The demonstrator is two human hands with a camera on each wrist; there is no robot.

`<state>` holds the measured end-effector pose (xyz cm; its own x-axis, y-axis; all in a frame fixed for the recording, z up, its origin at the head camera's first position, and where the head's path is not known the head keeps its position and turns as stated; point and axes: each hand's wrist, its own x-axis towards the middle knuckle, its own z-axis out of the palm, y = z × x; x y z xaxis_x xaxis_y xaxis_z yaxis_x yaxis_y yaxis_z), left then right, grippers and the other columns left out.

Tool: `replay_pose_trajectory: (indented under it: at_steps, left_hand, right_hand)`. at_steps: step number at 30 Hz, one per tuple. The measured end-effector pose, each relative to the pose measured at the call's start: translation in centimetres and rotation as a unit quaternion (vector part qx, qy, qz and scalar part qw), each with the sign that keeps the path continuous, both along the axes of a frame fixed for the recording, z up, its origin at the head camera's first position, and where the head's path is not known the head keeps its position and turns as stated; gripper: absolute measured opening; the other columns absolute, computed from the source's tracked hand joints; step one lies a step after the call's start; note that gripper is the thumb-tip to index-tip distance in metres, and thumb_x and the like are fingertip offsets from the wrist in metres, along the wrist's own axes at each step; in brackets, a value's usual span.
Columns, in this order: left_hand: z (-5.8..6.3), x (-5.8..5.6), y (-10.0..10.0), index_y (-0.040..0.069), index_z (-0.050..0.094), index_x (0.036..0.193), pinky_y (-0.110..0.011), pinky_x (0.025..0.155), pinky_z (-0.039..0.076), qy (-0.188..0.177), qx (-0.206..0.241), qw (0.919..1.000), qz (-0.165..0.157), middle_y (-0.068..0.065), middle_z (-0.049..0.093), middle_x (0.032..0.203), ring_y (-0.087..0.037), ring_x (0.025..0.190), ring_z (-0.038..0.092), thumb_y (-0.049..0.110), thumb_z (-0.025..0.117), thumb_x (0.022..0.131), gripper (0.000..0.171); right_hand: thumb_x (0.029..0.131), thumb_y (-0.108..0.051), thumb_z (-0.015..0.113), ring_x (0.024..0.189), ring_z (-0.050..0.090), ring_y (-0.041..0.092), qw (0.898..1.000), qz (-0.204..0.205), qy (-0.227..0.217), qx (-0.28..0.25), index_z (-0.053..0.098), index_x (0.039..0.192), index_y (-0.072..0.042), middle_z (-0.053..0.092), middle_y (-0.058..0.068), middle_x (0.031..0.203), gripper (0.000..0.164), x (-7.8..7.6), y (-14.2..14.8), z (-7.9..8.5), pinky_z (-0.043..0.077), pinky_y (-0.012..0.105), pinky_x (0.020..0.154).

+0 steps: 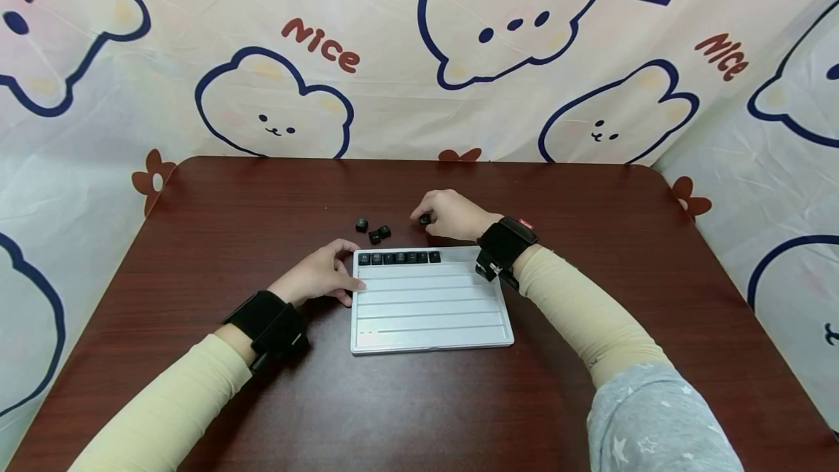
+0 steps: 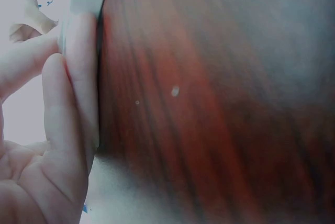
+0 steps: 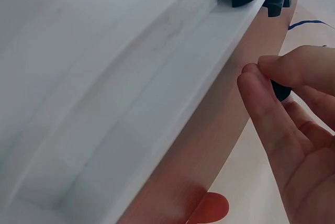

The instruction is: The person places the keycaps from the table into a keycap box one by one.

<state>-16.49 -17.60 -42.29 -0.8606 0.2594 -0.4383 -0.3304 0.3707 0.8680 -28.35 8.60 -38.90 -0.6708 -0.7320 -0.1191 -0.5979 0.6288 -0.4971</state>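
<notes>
Three loose black keycaps (image 1: 374, 237) sit on the dark brown worktop (image 1: 426, 414), just beyond the far edge of the white tray (image 1: 429, 312), towards its left corner; two of them lie close together and one stands a little apart. The tray lies flat in front of you, crossed by straight ridges, and its farthest channel carries a row of black keycaps (image 1: 400, 258) running from the left end to past the middle. Your left hand (image 1: 319, 274) pinches the tray's left rim, with a fingertip over the top and another finger along the outer side. Your right hand (image 1: 459, 215) reaches past the far edge, its fingertips pinching a single black keycap (image 1: 424, 219), apart from the tray. You wear a black strap (image 1: 506, 245) on your right wrist, and a pale patterned backdrop (image 1: 387, 115) hangs behind the worktop.
</notes>
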Motion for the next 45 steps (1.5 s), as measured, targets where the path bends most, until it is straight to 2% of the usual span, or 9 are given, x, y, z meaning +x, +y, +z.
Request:
replay_pose_trajectory:
  at_steps: [4, 10, 22, 30, 38, 45]
  left_hand:
    - [0.0, 0.0, 0.0, -0.002, 0.040, 0.145, -0.027, 0.057, 0.059, 0.001, 0.002, 1.0000, -0.002, -0.015, 0.059, 0.082, -0.018, 0.056, 0.064, -0.007, 0.075, 0.090, 0.066]
    - [0.0, 0.0, 0.1, -0.002, 0.040, 0.145, -0.027, 0.057, 0.059, 0.001, -0.001, 1.0000, -0.002, -0.015, 0.059, 0.082, -0.018, 0.056, 0.064, -0.006, 0.075, 0.090, 0.065]
    - [0.0, 0.1, 0.1, -0.001, 0.039, 0.146, -0.027, 0.058, 0.059, 0.000, -0.001, 1.0000, -0.003, -0.015, 0.060, 0.083, -0.018, 0.057, 0.064, -0.006, 0.074, 0.090, 0.066]
    - [0.2, 0.1, 0.2, -0.001, 0.039, 0.146, -0.027, 0.058, 0.059, -0.003, -0.002, 1.0000, -0.002, -0.016, 0.059, 0.083, -0.018, 0.057, 0.064, -0.006, 0.074, 0.091, 0.065]
    - [0.0, 0.1, 0.1, -0.002, 0.038, 0.146, -0.027, 0.059, 0.059, 0.000, 0.003, 1.0000, -0.004, -0.016, 0.059, 0.083, -0.018, 0.057, 0.065, -0.007, 0.074, 0.091, 0.066]
    - [-0.1, 0.0, 0.1, -0.001, 0.038, 0.147, -0.028, 0.059, 0.059, -0.001, -0.002, 1.0000, -0.005, -0.015, 0.059, 0.083, -0.018, 0.057, 0.065, -0.005, 0.074, 0.091, 0.067]
  right_hand:
    - [0.093, 0.009, 0.063, 0.101, 0.065, 0.025, 1.000, 0.000, 0.000, -0.002, 0.073, 0.122, 0.001, 0.067, 0.014, 0.120, 0.032, 0.1, 0.4, 0.1, 0.056, 0.035, 0.089]
    - [0.094, 0.007, 0.067, 0.107, 0.065, 0.025, 1.000, -0.002, -0.007, -0.007, 0.072, 0.124, 0.001, 0.067, 0.014, 0.123, 0.031, 0.2, 1.0, 0.0, 0.055, 0.036, 0.090]
    - [0.091, -0.007, 0.078, 0.101, 0.066, 0.022, 1.000, -0.026, -0.010, -0.013, 0.076, 0.116, -0.004, 0.070, 0.010, 0.117, 0.025, 0.5, 2.1, 0.1, 0.056, 0.036, 0.090]
    - [0.090, -0.015, 0.082, 0.097, 0.067, 0.019, 0.999, -0.027, -0.009, -0.020, 0.078, 0.112, -0.005, 0.074, 0.005, 0.107, 0.024, 0.8, 2.8, 0.4, 0.057, 0.035, 0.087]
    - [0.089, -0.018, 0.082, 0.092, 0.069, 0.017, 0.999, -0.021, 0.011, -0.035, 0.079, 0.107, -0.005, 0.076, 0.003, 0.100, 0.022, 1.1, 3.7, 0.3, 0.059, 0.033, 0.081]
    - [0.088, -0.017, 0.084, 0.089, 0.070, 0.015, 0.998, 0.007, 0.047, -0.042, 0.080, 0.108, -0.006, 0.076, 0.002, 0.100, 0.023, 1.8, 4.7, 0.4, 0.060, 0.031, 0.078]
